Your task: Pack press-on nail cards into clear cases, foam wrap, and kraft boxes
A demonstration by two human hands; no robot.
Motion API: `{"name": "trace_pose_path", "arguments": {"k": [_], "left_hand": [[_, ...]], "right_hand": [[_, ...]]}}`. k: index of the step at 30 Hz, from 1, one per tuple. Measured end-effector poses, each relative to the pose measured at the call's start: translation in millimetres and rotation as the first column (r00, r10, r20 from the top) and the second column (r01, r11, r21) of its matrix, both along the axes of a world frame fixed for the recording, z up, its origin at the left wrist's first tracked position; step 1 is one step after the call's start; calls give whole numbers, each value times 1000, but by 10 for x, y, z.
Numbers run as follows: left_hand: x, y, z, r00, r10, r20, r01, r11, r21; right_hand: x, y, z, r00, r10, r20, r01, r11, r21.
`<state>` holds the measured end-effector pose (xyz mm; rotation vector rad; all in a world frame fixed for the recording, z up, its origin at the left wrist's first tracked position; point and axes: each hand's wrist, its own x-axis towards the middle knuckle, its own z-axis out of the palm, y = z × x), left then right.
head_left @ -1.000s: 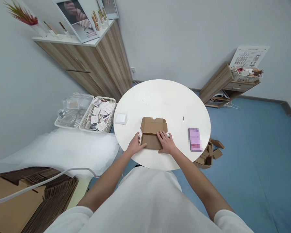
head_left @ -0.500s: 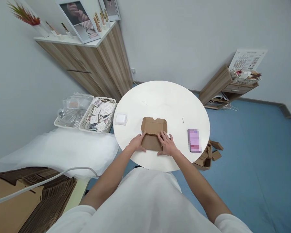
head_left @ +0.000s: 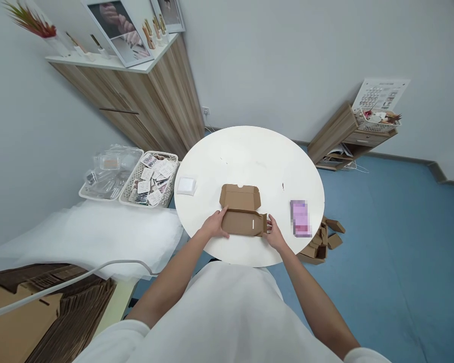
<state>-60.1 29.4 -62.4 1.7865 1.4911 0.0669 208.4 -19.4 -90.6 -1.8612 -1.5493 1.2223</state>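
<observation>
A flat brown cardboard mailer box [head_left: 242, 212] lies partly folded near the front edge of the round white table [head_left: 249, 161]. Its lid panel stretches away from me and a side flap sticks out to the right. My left hand [head_left: 215, 225] presses on the box's left end with the fingers curled over the edge. My right hand [head_left: 275, 234] pinches the right side flap between thumb and fingers.
A small white pad [head_left: 186, 185] lies at the table's left, a pink phone [head_left: 300, 218] at its right. Two white baskets [head_left: 130, 176] of packets stand on a covered bench to the left. Folded cardboard boxes [head_left: 321, 242] lie on the blue floor. Wooden cabinets stand along the wall.
My right hand slid off the top of the box to its right end, and the right side flap now lies unfolded outward. The left hand stayed at the left end.
</observation>
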Motion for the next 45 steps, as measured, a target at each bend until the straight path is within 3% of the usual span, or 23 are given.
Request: {"name": "trace_pose_path", "arguments": {"k": [5, 8, 11, 16, 21, 24, 28, 31, 35, 45], "left_hand": [[21, -18, -13, 1000, -19, -8, 20, 999, 46], [33, -30, -21, 1000, -14, -16, 15, 998, 61], [46, -36, -33, 999, -23, -28, 25, 998, 53], [75, -44, -75, 998, -46, -39, 48, 998, 51], [87, -60, -94, 997, -70, -23, 71, 997, 33], [115, -78, -86, 996, -80, -25, 81, 996, 27], [177, -132, -77, 997, -78, -17, 78, 997, 8], [204, -194, -83, 996, -87, 26, 86, 996, 15], [213, -261, -108, 995, -62, 74, 61, 998, 26], [258, -379, -203, 998, 56, 11, -57, 989, 134]], "right_hand": [[-93, 74, -43, 957, 57, 284, -67, 997, 29], [-132, 101, -48, 942, 75, 327, -105, 992, 74], [-171, 119, -3, 973, 43, 228, -68, 992, 104], [-241, 154, 146, 995, 12, -95, -11, 1000, 14], [-237, 162, 185, 970, -119, -214, 101, 991, -90], [-205, 173, 158, 983, -157, -99, 139, 977, -164], [-176, 193, 155, 981, -36, 190, 68, 984, -165], [-175, 193, 162, 952, -6, 307, 56, 987, -154], [-192, 170, 132, 939, -39, 341, 90, 987, -134], [-229, 120, -23, 934, -89, 347, 120, 990, -70]]}}
